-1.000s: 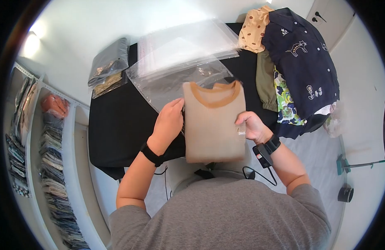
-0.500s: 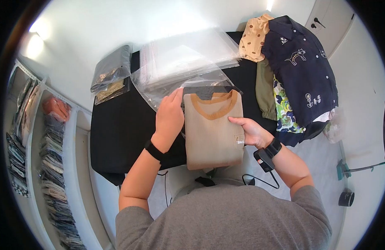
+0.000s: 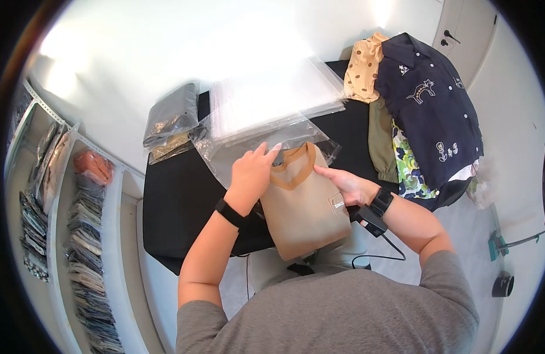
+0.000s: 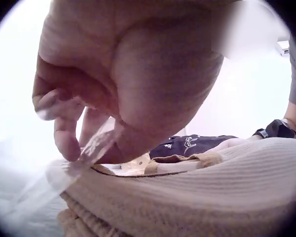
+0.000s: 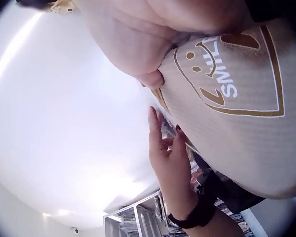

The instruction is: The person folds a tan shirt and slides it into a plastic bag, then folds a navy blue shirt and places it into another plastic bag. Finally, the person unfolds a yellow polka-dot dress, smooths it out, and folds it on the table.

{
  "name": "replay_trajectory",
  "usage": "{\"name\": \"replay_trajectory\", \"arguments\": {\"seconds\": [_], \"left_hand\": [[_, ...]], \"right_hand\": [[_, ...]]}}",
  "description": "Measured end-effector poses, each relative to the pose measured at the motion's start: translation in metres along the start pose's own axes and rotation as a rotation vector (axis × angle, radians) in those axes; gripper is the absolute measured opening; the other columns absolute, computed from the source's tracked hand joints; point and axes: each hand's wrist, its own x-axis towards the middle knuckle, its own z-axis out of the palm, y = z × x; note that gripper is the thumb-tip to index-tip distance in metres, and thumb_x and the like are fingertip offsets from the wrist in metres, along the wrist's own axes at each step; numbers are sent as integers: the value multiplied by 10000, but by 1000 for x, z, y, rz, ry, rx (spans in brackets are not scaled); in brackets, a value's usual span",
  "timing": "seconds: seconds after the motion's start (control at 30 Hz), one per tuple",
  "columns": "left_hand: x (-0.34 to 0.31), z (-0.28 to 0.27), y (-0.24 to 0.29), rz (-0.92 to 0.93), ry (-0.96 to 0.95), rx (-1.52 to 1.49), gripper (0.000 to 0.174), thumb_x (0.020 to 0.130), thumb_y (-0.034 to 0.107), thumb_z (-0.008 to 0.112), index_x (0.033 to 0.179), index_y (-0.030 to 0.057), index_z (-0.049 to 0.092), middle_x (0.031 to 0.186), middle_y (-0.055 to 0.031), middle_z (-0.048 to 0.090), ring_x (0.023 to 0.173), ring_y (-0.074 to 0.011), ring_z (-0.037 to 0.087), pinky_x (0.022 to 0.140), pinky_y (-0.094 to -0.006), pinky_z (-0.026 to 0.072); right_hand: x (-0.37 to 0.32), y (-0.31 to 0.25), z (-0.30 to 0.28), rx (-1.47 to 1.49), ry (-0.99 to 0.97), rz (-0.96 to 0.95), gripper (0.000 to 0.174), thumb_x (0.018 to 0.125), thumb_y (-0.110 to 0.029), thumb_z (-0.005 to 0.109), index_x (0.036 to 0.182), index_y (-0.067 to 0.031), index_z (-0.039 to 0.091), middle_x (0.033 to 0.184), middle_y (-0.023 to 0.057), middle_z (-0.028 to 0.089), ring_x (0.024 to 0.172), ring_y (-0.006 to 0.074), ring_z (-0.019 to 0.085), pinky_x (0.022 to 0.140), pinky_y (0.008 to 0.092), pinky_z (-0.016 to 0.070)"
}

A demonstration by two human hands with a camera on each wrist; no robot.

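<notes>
While the left hand [image 3: 253, 171], fingers bent, pinches the clear bag [image 3: 225, 154] at frame centre, the right hand [image 3: 345, 186] grips the right edge of the folded beige sweater [image 3: 302, 209].

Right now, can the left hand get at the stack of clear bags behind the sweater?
Probably yes: the stack of clear bags lies just beyond the left hand with nothing between, but its fingers pinch the open bag at the sweater collar.

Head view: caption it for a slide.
Left hand pinches a clear bag; right hand holds a folded tan sweater at it.
</notes>
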Motion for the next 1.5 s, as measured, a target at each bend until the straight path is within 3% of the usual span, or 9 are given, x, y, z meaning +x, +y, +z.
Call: {"name": "replay_trajectory", "arguments": {"seconds": [0.47,0.53,0.57,0.63,0.73,0.83,1.13,1.23,1.5], "left_hand": [[-36,-15,14,-3,154,50,645,738,48,579,1352,162,418,1178,-148,540,825,-276,608,663,-347,521],[-56,-2,11,-315,187,51,513,747,126,626,1242,105,494,1183,-165,499,799,-293,599,630,-367,515],[-63,2,11,-315,188,54,513,747,126,626,1242,105,494,1183,-165,499,799,-293,599,630,-367,515],[-75,5,12,-589,-73,-6,301,782,213,636,1031,58,571,1056,-173,567,809,-324,607,646,-405,507],[-81,7,10,-645,-235,-179,220,823,247,599,818,28,579,876,-176,616,786,-344,608,663,-429,499],[-86,23,0,-576,-99,-301,260,828,249,576,735,6,580,746,-174,616,761,-357,604,669,-444,491],[-91,24,13,-665,24,-440,189,827,169,544,741,0,560,743,-197,597,729,-375,589,632,-447,462],[-94,18,15,-664,41,-449,199,806,169,549,713,-7,555,717,-190,594,700,-369,586,619,-442,463],[-86,7,36,-555,119,-580,181,747,147,566,648,-3,573,636,-173,584,608,-346,584,566,-410,469]], "right_hand": [[35,-35,-21,119,-99,-34,507,983,-391,342,1328,-25,405,1287,181,507,1128,300,545,948,445,449],[40,-39,-27,89,47,-107,501,978,-392,362,1312,-22,419,1259,183,528,1089,299,571,917,433,477],[39,-38,-29,117,29,-118,464,967,-338,422,1294,-8,430,1229,188,547,1058,292,590,893,429,496],[34,-37,-24,108,9,-116,450,953,-295,457,1290,1,431,1218,190,554,1050,286,595,891,428,498],[24,-33,-9,-18,38,-116,431,919,-206,511,1278,21,437,1190,192,570,1027,280,609,879,424,506],[26,-33,-7,-172,112,-91,417,895,-143,528,1262,37,448,1154,190,589,992,277,626,855,416,519],[72,-65,-9,-179,171,1,265,899,-139,513,1097,29,561,964,174,660,850,260,664,734,395,547],[70,-67,1,-192,280,-209,311,913,-155,499,1161,32,522,1029,185,641,866,279,659,761,407,543],[54,-50,-23,63,242,-374,346,946,-170,455,1239,16,461,1127,182,601,971,295,624,861,454,506]]}}
